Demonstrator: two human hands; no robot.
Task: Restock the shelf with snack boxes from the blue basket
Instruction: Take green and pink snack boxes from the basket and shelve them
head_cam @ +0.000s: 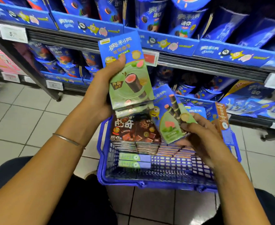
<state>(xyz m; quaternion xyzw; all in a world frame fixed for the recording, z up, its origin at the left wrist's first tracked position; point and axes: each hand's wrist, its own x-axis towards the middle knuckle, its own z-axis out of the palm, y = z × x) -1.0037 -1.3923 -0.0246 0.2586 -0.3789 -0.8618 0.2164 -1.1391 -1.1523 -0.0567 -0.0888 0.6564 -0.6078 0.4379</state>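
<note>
The person is down low in front of the shelf [198, 62], with the blue basket [149, 184] on the floor between the knees, so both hands can work straight over it. The left hand [101, 96] grips a stack of green-and-blue snack boxes [128, 75]. The stack is held upright with the printed fronts turned back toward the person. The thumb presses across the front box and the fingers are hidden behind the stack. I take this as a way of squaring several boxes into one bundle, so they can go onto the shelf together rather than one by one. The stack is raised above the far left corner of the basket, in front of the shelf edges. The right hand [203, 135] has its fingers curled round the lower right edge of a single box [167, 117] of the same kind. That box is tilted, with its top leaning left toward the bottom of the stack. The two are very close, though I cannot tell whether they touch, and it looks to me as if this one is meant to join the bundle. It sits just left of the right hand and just above the goods in the basket. Beneath it, brown chocolate boxes [133, 132] stand packed at the far side, two green boxes [133, 160] lie on their edges nearer the person, and an orange box [221, 117] stands against the far right wall. The near part of the basket shows bare mesh, so I'd judge a fair share is already out.
</note>
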